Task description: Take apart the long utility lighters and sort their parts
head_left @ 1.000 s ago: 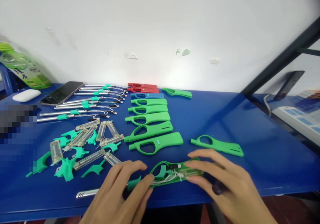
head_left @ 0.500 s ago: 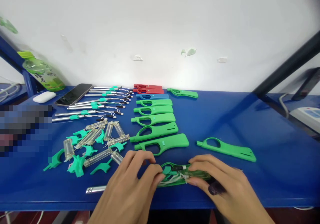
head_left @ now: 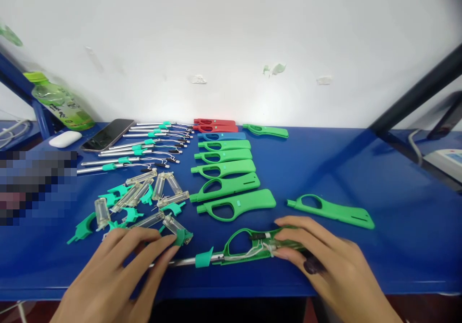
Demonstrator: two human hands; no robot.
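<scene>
My left hand (head_left: 140,255) pinches a teal trigger piece (head_left: 180,237) between thumb and fingers, beside a clear fuel tank (head_left: 174,226). In front of me lies an opened green lighter shell (head_left: 234,240), with white wires, a black igniter part (head_left: 258,236) and a silver tube (head_left: 187,261) with a teal collar (head_left: 204,258) at its left end. My right hand (head_left: 321,251) grips the handle end of this shell, over a clear tank partly hidden by the fingers. A dark rounded end (head_left: 313,265) of some object shows under that palm; its kind is unclear.
Several green shell halves (head_left: 227,169), a blue one (head_left: 222,136) and red ones (head_left: 216,121) lie behind. One more green half (head_left: 332,211) is at the right. Wired silver tubes (head_left: 122,161), teal triggers, clear tanks, a phone (head_left: 108,135), a white case (head_left: 65,139) and a bottle (head_left: 59,104) fill the left.
My left hand has moved left from the shell's trigger opening, carrying the teal trigger away from it. The silver tube and collar are now uncovered. My right hand keeps its grip.
</scene>
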